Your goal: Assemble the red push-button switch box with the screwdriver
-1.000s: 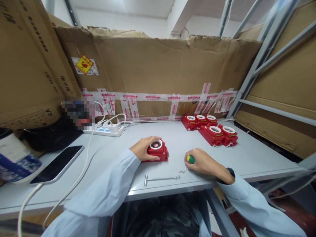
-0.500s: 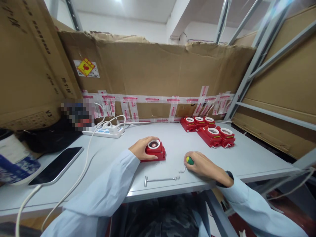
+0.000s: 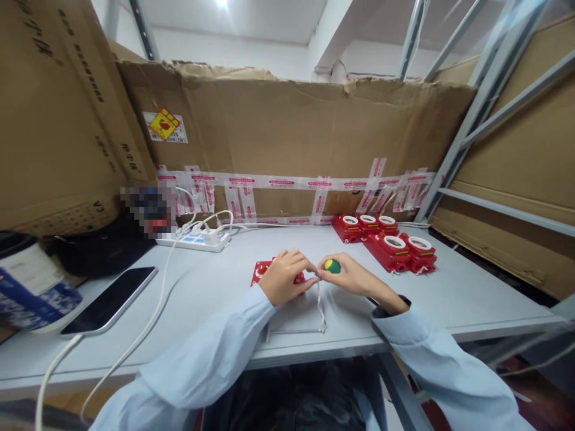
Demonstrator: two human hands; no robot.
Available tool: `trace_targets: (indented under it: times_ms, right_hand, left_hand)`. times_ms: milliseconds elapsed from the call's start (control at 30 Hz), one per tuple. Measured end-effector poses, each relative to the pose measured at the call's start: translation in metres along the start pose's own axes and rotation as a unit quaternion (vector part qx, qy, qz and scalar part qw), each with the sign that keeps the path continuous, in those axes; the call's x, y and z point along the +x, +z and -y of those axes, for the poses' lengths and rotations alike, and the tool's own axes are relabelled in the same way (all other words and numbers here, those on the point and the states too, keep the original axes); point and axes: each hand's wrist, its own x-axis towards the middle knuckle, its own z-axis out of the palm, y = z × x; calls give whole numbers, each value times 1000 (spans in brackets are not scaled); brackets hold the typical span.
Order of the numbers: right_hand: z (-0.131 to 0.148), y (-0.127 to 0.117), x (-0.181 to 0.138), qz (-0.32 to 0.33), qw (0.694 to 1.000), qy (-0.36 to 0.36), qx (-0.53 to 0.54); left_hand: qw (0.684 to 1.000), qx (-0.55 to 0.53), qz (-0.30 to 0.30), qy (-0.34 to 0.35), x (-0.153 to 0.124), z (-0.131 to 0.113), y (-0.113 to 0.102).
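Near edge: a thin silver metal rod with a T-shaped end (image 3: 296, 331) lies on the pale grey tabletop (image 3: 197, 305), crossbar to the left; a white twisted string (image 3: 320, 302) rises from its right end towards your fingers. Leave this string slack, as a tug would probably drag the rod.

Centre: your left hand (image 3: 287, 278) curves thumb to fingertips in a loose pinch at the upper end of the string; whether it grips the string cannot be told. Your right hand (image 3: 353, 276) is curled around a rounded green handle with a yellow end (image 3: 332, 266), its fingertips meeting those of the left. Such close fingertip work is likely steadier with both wrists low and the handle borne by the palm. The red box-shaped housing (image 3: 257, 269) sits beneath and beyond your left hand, largely hidden; avoid nudging it with your knuckles.

Far right: five red housings with white rings (image 3: 384, 256) stand grouped, well apart from your hands; let your right elbow swing clear of them
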Motion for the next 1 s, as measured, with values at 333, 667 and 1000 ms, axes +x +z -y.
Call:
trace_targets:
  times_ms: [333,667,1000]
  right_hand:
    - [2,4,12,-2,995,35,90]
    - [6,1,9,5,993,39,114]
    - [-2,1,8,13,997,-7,74]
  left_hand:
    - [996,-44,-44,-69,-3,9,-2]
    - [984,-145,-61,-87,-1,6,-6]
    - [995,-48,5,-91,-4,14,-10]
